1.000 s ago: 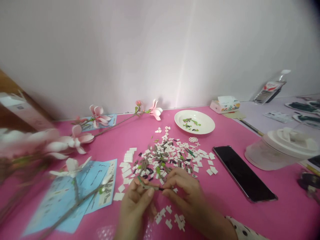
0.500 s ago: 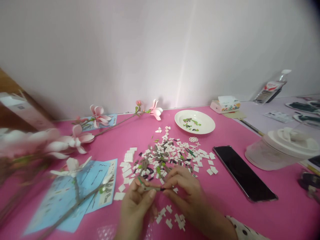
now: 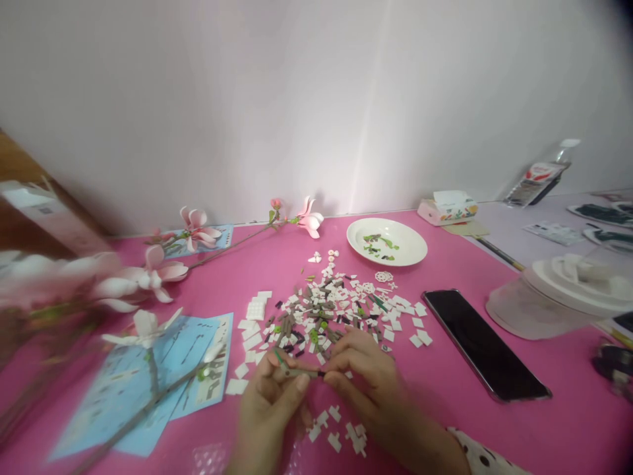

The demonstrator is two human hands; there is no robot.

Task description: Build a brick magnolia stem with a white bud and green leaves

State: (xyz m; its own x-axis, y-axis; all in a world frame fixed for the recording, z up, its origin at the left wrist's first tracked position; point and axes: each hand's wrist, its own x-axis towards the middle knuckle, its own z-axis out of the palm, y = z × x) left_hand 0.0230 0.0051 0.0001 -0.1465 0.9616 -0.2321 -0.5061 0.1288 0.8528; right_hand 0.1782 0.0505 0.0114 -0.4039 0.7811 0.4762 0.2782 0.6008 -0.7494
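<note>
Between my two hands is a small grey-brown building-brick stem (image 3: 302, 373) with a green piece (image 3: 280, 359) angled up at its left end and a dark piece at its right end. My left hand (image 3: 273, 396) is closed on the stem's left part, thumb along the front. My right hand (image 3: 364, 377) pinches the dark right end between thumb and fingers. Just beyond the fingers spreads a heap of loose bricks (image 3: 321, 310) in white, grey-brown, black and green. Several white T-shaped pieces (image 3: 335, 442) lie below the hands.
Blue instruction sheets (image 3: 198, 343) lie at left, with a white-flowered brick branch (image 3: 148, 406) over them. Pink magnolia branches (image 3: 230, 244) stretch behind. A white plate (image 3: 415, 247) holds green bits. To the right are a black phone (image 3: 487, 343), a lidded tub (image 3: 534, 303) and a tissue pack (image 3: 448, 208).
The view has shifted very slightly. Both hands keep the same hold on the stem, with no clear movement of the pieces.
</note>
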